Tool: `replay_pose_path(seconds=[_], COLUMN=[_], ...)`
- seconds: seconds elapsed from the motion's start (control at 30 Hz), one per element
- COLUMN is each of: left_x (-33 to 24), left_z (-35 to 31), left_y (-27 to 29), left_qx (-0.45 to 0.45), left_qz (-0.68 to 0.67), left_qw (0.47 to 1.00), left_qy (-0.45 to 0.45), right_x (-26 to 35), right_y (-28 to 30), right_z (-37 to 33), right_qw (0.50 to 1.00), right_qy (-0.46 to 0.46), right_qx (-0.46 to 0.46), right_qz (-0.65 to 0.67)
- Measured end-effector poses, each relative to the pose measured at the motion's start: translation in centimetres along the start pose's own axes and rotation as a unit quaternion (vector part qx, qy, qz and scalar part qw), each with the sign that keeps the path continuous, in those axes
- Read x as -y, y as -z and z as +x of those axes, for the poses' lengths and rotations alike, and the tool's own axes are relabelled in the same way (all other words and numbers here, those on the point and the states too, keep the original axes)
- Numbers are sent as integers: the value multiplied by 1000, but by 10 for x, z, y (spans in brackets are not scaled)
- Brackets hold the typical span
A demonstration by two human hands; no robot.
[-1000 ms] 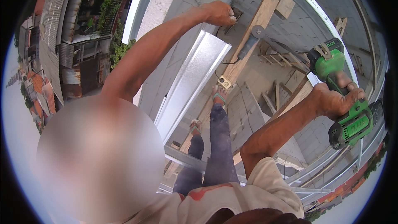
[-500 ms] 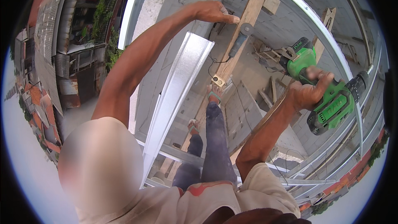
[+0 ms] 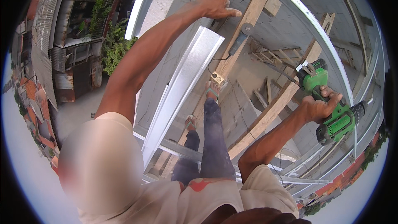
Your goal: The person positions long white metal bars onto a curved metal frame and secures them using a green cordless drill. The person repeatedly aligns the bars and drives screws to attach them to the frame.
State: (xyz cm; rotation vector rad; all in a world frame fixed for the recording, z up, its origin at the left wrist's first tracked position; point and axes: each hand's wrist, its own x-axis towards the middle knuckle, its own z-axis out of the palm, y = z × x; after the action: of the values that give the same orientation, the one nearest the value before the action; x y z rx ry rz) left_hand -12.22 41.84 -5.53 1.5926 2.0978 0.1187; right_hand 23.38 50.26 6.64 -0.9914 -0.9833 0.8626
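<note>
My right hand (image 3: 321, 105) is wrapped around the handle of a green and black cordless drill (image 3: 331, 118). The drill is held out to the right beside a curved-looking silver metal rail (image 3: 309, 11), its black chuck turned to the right. Out in front, my left hand (image 3: 217, 7) is closed with curled fingers and one digit pointing right; whatever it may hold is hidden. Below that hand a silver metal channel (image 3: 188, 72) slants down toward my left shoulder. An angle grinder (image 3: 239, 40) lies on a wooden plank (image 3: 248, 16) right of the left hand.
My feet (image 3: 212, 90) in sandals stand on narrow planks high above a floor. A socket block (image 3: 217, 78) with a cord sits by one foot. Another wooden beam (image 3: 265, 118) crosses on the right. Grey block walls (image 3: 298, 20) surround the drop, and metal-sheet buildings (image 3: 52, 37) stand left.
The right hand has carried the drill a little down and to the right. The left hand has shifted slightly, still closed. The whole view has also shifted a little.
</note>
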Motion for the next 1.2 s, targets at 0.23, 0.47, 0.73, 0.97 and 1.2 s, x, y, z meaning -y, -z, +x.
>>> replay_pose_path(seconds=[0.23, 0.47, 0.73, 0.97, 1.2], left_x=[-57, -104, -98, -102, -100], left_z=[-5, -2, -23, -2, -3], left_y=[19, 0, 11, 23, 7], left_qx=[-124, 75, 138, -46, -106], left_qz=[22, -68, -338, -247, -279], left_qw=[979, 955, 902, 939, 928], left_qy=[-163, -277, -230, -234, -224], right_x=[8, 15, -1, -1, 8], right_y=[-15, -18, -22, -23, -54], right_z=[5, 10, -12, 29, 7], right_qw=[999, 999, 980, 998, 996], right_qy=[-3, -4, 23, -9, -49], right_qx=[-25, -14, 66, -13, -66], right_qz=[-41, -41, -187, -59, 44])
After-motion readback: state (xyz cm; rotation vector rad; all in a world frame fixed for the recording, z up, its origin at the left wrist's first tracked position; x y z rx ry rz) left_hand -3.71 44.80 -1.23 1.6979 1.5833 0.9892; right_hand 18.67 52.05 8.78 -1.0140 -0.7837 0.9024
